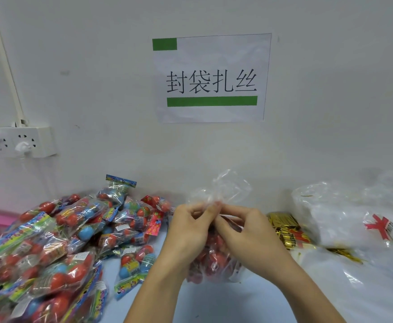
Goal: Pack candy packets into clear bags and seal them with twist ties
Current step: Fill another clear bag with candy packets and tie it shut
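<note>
Head view, low centre of the frame: we have both hands up together over a filled clear bag standing on the pale blue table. Our left hand and right hand meet fingertip to fingertip at the bag's gathered neck, each pinching the bunched plastic; red candies show through the bag below the palms. The neck's long axis runs straight up from the grip, and its loose top flares above our fingers. Whether a twist tie is already pinched there we cannot tell (the fingertips hide that spot).

What the next move seems to turn on is this: the gold twist ties lie just right of the right hand, at the frame's right of centre, so the right hand is nearer to them while the left would keep the neck closed.

Farther left, a heap of candy packets covers the table. At right lie white plastic bags. Beyond, on the wall, hang a printed sign and, at left, a power strip.
</note>
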Motion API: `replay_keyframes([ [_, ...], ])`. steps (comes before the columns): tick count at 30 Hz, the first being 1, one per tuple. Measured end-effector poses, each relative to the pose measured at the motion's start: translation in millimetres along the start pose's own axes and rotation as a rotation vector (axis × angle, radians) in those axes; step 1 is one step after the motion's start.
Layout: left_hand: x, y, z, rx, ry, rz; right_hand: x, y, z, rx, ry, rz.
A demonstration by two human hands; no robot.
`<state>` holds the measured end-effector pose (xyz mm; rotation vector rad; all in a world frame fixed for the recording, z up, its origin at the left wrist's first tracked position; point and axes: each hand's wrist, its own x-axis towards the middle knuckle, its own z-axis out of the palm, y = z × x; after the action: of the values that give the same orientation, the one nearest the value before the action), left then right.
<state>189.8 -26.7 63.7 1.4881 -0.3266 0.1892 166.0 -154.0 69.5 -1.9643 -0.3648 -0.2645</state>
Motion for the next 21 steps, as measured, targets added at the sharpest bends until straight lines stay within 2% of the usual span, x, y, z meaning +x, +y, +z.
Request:
replay_keyframes([
  [2,1.5,-3.2,-4.7,0.002,0.073,-0.002,2.8,7.9,-3.4,-0.02,0.023,0.021],
  [5,1.4,-2.6,-14.0,0.072,0.174,0.015,5.4,22.3,-14.8,-0.13,0.216,0.09],
  [7,0.2,-2.1,-24.0,0.125,0.248,0.054,2.6,34.6,-20.7,-0.269,0.258,0.137],
  [10,-3.0,-12.3,-39.5,0.187,0.331,0.089,-1.7,56.7,-13.4,-0.521,0.042,0.273],
  [13,-18.9,-24.0,-43.1,0.28,0.317,0.077,-16.6,74.1,2.6,-0.631,-0.131,0.365],
  [16,-37.0,-36.9,-45.1,0.328,0.302,0.053,-34.4,80.5,15.1,-0.718,-0.2,0.403],
  [21,-57.7,-47.4,-49.8,0.232,0.442,0.072,-52.3,82.1,23.9,-0.79,-0.161,0.334],
])
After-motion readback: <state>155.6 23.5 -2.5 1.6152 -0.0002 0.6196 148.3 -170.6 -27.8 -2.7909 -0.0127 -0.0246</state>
